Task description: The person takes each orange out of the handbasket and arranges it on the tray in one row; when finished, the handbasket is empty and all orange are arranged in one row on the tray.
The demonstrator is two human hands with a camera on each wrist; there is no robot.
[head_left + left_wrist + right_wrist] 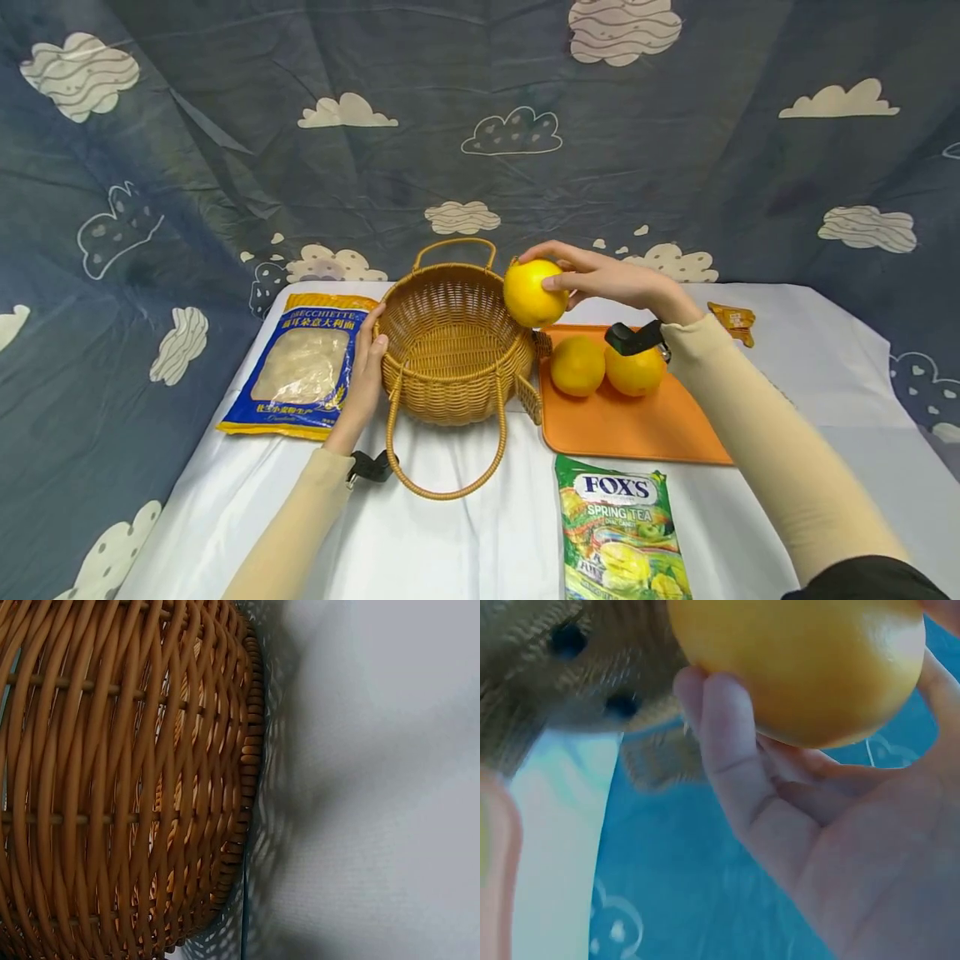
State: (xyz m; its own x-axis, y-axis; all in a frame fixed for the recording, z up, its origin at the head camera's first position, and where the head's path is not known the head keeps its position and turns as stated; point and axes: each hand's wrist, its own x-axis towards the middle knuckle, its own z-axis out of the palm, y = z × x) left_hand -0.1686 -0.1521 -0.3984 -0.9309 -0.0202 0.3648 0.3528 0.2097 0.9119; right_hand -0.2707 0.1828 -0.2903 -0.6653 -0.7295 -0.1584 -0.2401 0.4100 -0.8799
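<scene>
A round wicker basket (450, 400) with two looped handles stands on the table, one handle hanging down in front. My left hand (363, 367) holds its left side, fingertips and thumb at the rim; in the left wrist view only the woven wall (127, 780) shows, with the hand out of sight. My right hand (600, 275) grips an orange (534, 293) between thumb and fingers, up at the basket's right rim. The right wrist view shows this orange (802, 667) close up, the fingers (731, 742) against its underside.
Two more oranges (577, 367) sit on an orange tray (615, 429) right of the basket. A blue and yellow pasta bag (303, 367) lies at left, a green candy bag (622, 533) in front, a small orange packet (732, 322) at far right. A cloud-patterned cloth hangs behind.
</scene>
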